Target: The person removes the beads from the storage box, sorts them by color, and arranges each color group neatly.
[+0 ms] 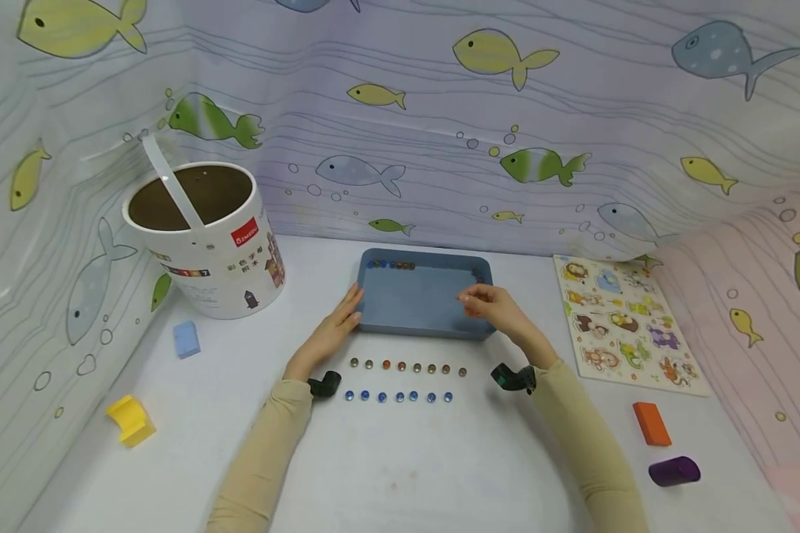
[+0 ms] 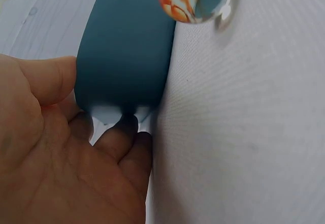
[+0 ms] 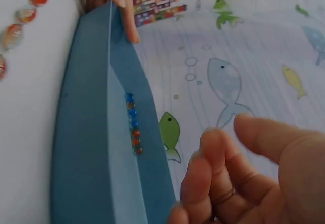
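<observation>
A blue-grey tray [image 1: 413, 300] lies between the two hands, with a row of small glass marbles [image 1: 391, 264] along its far wall. My left hand [image 1: 333, 329] rests against the tray's left side near the front corner; its fingers lie along the wall and the thumb touches the rim. Over the tray's right end hovers my right hand [image 1: 496, 307], its fingers loosely bent. In the right wrist view its thumb and fingertips [image 3: 244, 125] stand apart with nothing visible between them. More marbles [image 1: 477, 274] lie along the right wall, partly hidden by this hand.
In front of the tray run a row of amber and clear marbles [image 1: 416, 367] and a row of blue marbles [image 1: 400, 397]. A white bucket [image 1: 233, 274] stands left; an animal puzzle board [image 1: 627, 326] lies right. Blue [image 1: 187, 340], yellow [image 1: 131, 420], orange [image 1: 652, 424] and purple blocks [image 1: 673, 471] lie outward.
</observation>
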{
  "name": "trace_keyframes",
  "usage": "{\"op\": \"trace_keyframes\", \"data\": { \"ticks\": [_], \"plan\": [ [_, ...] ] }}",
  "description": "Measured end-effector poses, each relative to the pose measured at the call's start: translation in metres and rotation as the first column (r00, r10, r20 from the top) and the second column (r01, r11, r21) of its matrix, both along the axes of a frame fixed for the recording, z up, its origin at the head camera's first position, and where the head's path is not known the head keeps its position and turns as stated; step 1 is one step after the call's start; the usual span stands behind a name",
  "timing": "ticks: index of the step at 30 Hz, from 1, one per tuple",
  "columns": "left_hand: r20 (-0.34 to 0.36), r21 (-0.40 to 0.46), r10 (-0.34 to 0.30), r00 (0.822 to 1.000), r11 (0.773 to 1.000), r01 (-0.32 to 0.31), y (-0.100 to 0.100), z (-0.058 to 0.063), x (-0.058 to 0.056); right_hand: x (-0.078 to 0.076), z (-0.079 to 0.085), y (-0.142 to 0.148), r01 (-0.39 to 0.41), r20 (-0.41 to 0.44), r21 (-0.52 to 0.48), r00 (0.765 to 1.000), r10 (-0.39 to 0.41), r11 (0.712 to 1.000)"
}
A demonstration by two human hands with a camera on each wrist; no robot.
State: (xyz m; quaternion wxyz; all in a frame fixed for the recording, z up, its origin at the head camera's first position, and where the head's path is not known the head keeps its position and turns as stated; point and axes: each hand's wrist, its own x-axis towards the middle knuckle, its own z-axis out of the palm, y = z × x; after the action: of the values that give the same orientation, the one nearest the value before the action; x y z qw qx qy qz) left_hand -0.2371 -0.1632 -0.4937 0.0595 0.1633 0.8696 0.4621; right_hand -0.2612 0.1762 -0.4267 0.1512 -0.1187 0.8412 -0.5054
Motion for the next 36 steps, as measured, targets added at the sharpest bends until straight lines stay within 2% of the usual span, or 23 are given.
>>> {"op": "trace_keyframes", "data": {
  "ticks": [6, 12, 18, 27, 30, 34, 36],
  "plan": [
    [0.021, 0.019, -0.010, 1.000, 1.000, 0.009, 0.003, 0.000, 0.003, -0.040, -0.009, -0.020, 0.112, 0.073, 0.071, 0.990, -0.117, 0.991],
    [0.026, 0.002, -0.023, 0.999, 1.000, 0.023, 0.006, -0.002, 0.002, -0.063, -0.023, -0.026, 0.194, 0.120, 0.087, 0.972, -0.203, 0.977],
    [0.007, -0.001, -0.014, 1.000, 1.000, 0.014, 0.005, 0.001, 0.001, -0.077, -0.034, -0.037, 0.273, 0.141, 0.000, 0.952, -0.270, 0.962],
    [0.012, 0.002, -0.008, 1.000, 1.000, 0.008, 0.002, 0.002, 0.002, -0.087, -0.032, -0.051, 0.288, 0.117, -0.167, 0.955, -0.271, 0.943],
    [0.015, 0.004, -0.003, 1.000, 1.000, 0.003, 0.002, 0.001, 0.002, -0.088, -0.030, -0.052, 0.321, 0.108, -0.209, 0.946, -0.304, 0.924],
    [0.004, 0.000, -0.001, 1.000, 1.000, 0.001, -0.001, 0.001, 0.001, -0.090, -0.027, -0.050, 0.397, 0.102, -0.256, 0.918, -0.384, 0.881],
    [0.004, 0.000, 0.000, 1.000, 1.000, 0.000, -0.002, 0.001, 0.001, -0.092, -0.027, -0.048, 0.426, 0.093, -0.251, 0.905, -0.416, 0.869]
  ]
}}
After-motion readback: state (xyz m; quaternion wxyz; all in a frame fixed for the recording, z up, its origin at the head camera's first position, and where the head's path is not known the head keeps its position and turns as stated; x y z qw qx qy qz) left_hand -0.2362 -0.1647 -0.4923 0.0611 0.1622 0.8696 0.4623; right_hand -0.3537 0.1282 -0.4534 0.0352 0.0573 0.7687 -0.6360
